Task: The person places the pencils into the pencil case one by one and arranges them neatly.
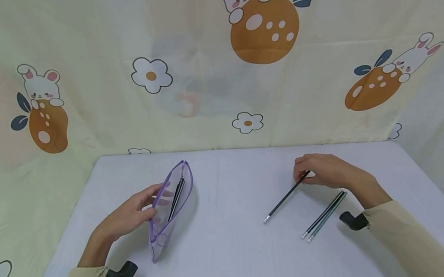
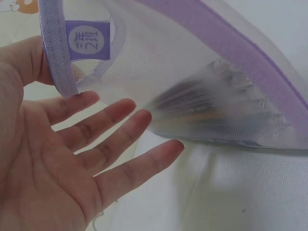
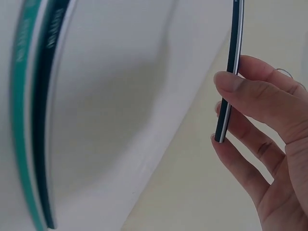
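A see-through mesh pencil pouch [image 1: 161, 250] with purple edging stands tilted, its mouth spread open. My left hand [image 1: 128, 214] pinches its near-left edge between thumb and index finger, the other fingers extended along its side. Several dark pencils [image 1: 177, 198] lie inside, blurred behind the mesh in the left wrist view. To the right, my right hand [image 1: 330, 170] holds a dark pencil [image 1: 286, 198] near one end with thumb and fingertips, its eraser end slanting down toward the table. Below that hand lie a dark pencil [image 3: 45, 110] and a green pencil [image 3: 21, 120], side by side.
The white table [image 1: 233, 250] runs back to a patterned curtain [image 1: 199, 99] with rabbits and flowers. A purple label [image 2: 89, 40] is on the pouch's edge. Black wrist mounts [image 1: 120, 274] stick out from both sleeves.
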Action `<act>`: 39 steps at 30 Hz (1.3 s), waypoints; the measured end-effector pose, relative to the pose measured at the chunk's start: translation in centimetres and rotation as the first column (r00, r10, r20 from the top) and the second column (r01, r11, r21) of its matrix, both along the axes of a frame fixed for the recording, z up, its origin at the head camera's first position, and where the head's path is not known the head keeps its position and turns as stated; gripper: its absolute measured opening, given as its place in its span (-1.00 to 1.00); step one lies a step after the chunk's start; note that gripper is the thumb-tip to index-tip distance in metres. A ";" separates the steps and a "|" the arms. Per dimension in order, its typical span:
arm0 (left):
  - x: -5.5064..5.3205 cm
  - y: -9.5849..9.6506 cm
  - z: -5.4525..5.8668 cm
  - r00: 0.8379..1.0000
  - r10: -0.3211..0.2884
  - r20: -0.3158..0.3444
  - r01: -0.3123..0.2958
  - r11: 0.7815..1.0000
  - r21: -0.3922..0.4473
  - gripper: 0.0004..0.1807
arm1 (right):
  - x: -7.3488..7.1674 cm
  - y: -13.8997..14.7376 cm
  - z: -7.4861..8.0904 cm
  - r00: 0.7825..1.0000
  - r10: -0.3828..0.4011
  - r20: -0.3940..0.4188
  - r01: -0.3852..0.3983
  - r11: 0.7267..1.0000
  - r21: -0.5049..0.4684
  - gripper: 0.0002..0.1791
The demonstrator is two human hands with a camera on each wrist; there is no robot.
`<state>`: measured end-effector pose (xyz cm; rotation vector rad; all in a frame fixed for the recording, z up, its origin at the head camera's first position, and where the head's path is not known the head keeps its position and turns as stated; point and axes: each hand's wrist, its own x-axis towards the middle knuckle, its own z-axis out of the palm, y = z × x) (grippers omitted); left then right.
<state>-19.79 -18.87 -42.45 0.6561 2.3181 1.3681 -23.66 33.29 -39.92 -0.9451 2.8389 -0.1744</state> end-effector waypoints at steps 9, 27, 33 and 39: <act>0.1 0.0 0.2 1.000 0.015 -0.014 -0.015 1.000 -0.027 -0.29 | -0.9 -2.4 0.8 0.993 0.066 -0.101 -0.071 0.996 -0.048 -0.70; 0.2 0.5 0.0 1.000 0.018 0.019 -0.017 1.000 -0.015 -0.27 | -2.6 -10.3 3.5 0.972 0.161 -0.173 -0.189 0.969 -0.157 -0.81; 0.2 0.8 0.0 0.999 0.020 0.025 -0.020 1.000 -0.010 -0.27 | -3.1 -12.5 3.9 0.962 0.192 -0.194 -0.229 0.954 -0.195 -0.83; 0.2 0.9 0.1 1.000 0.017 0.026 -0.017 1.000 -0.014 -0.27 | -3.9 -14.6 4.2 0.946 0.241 -0.217 -0.288 0.931 -0.225 -0.85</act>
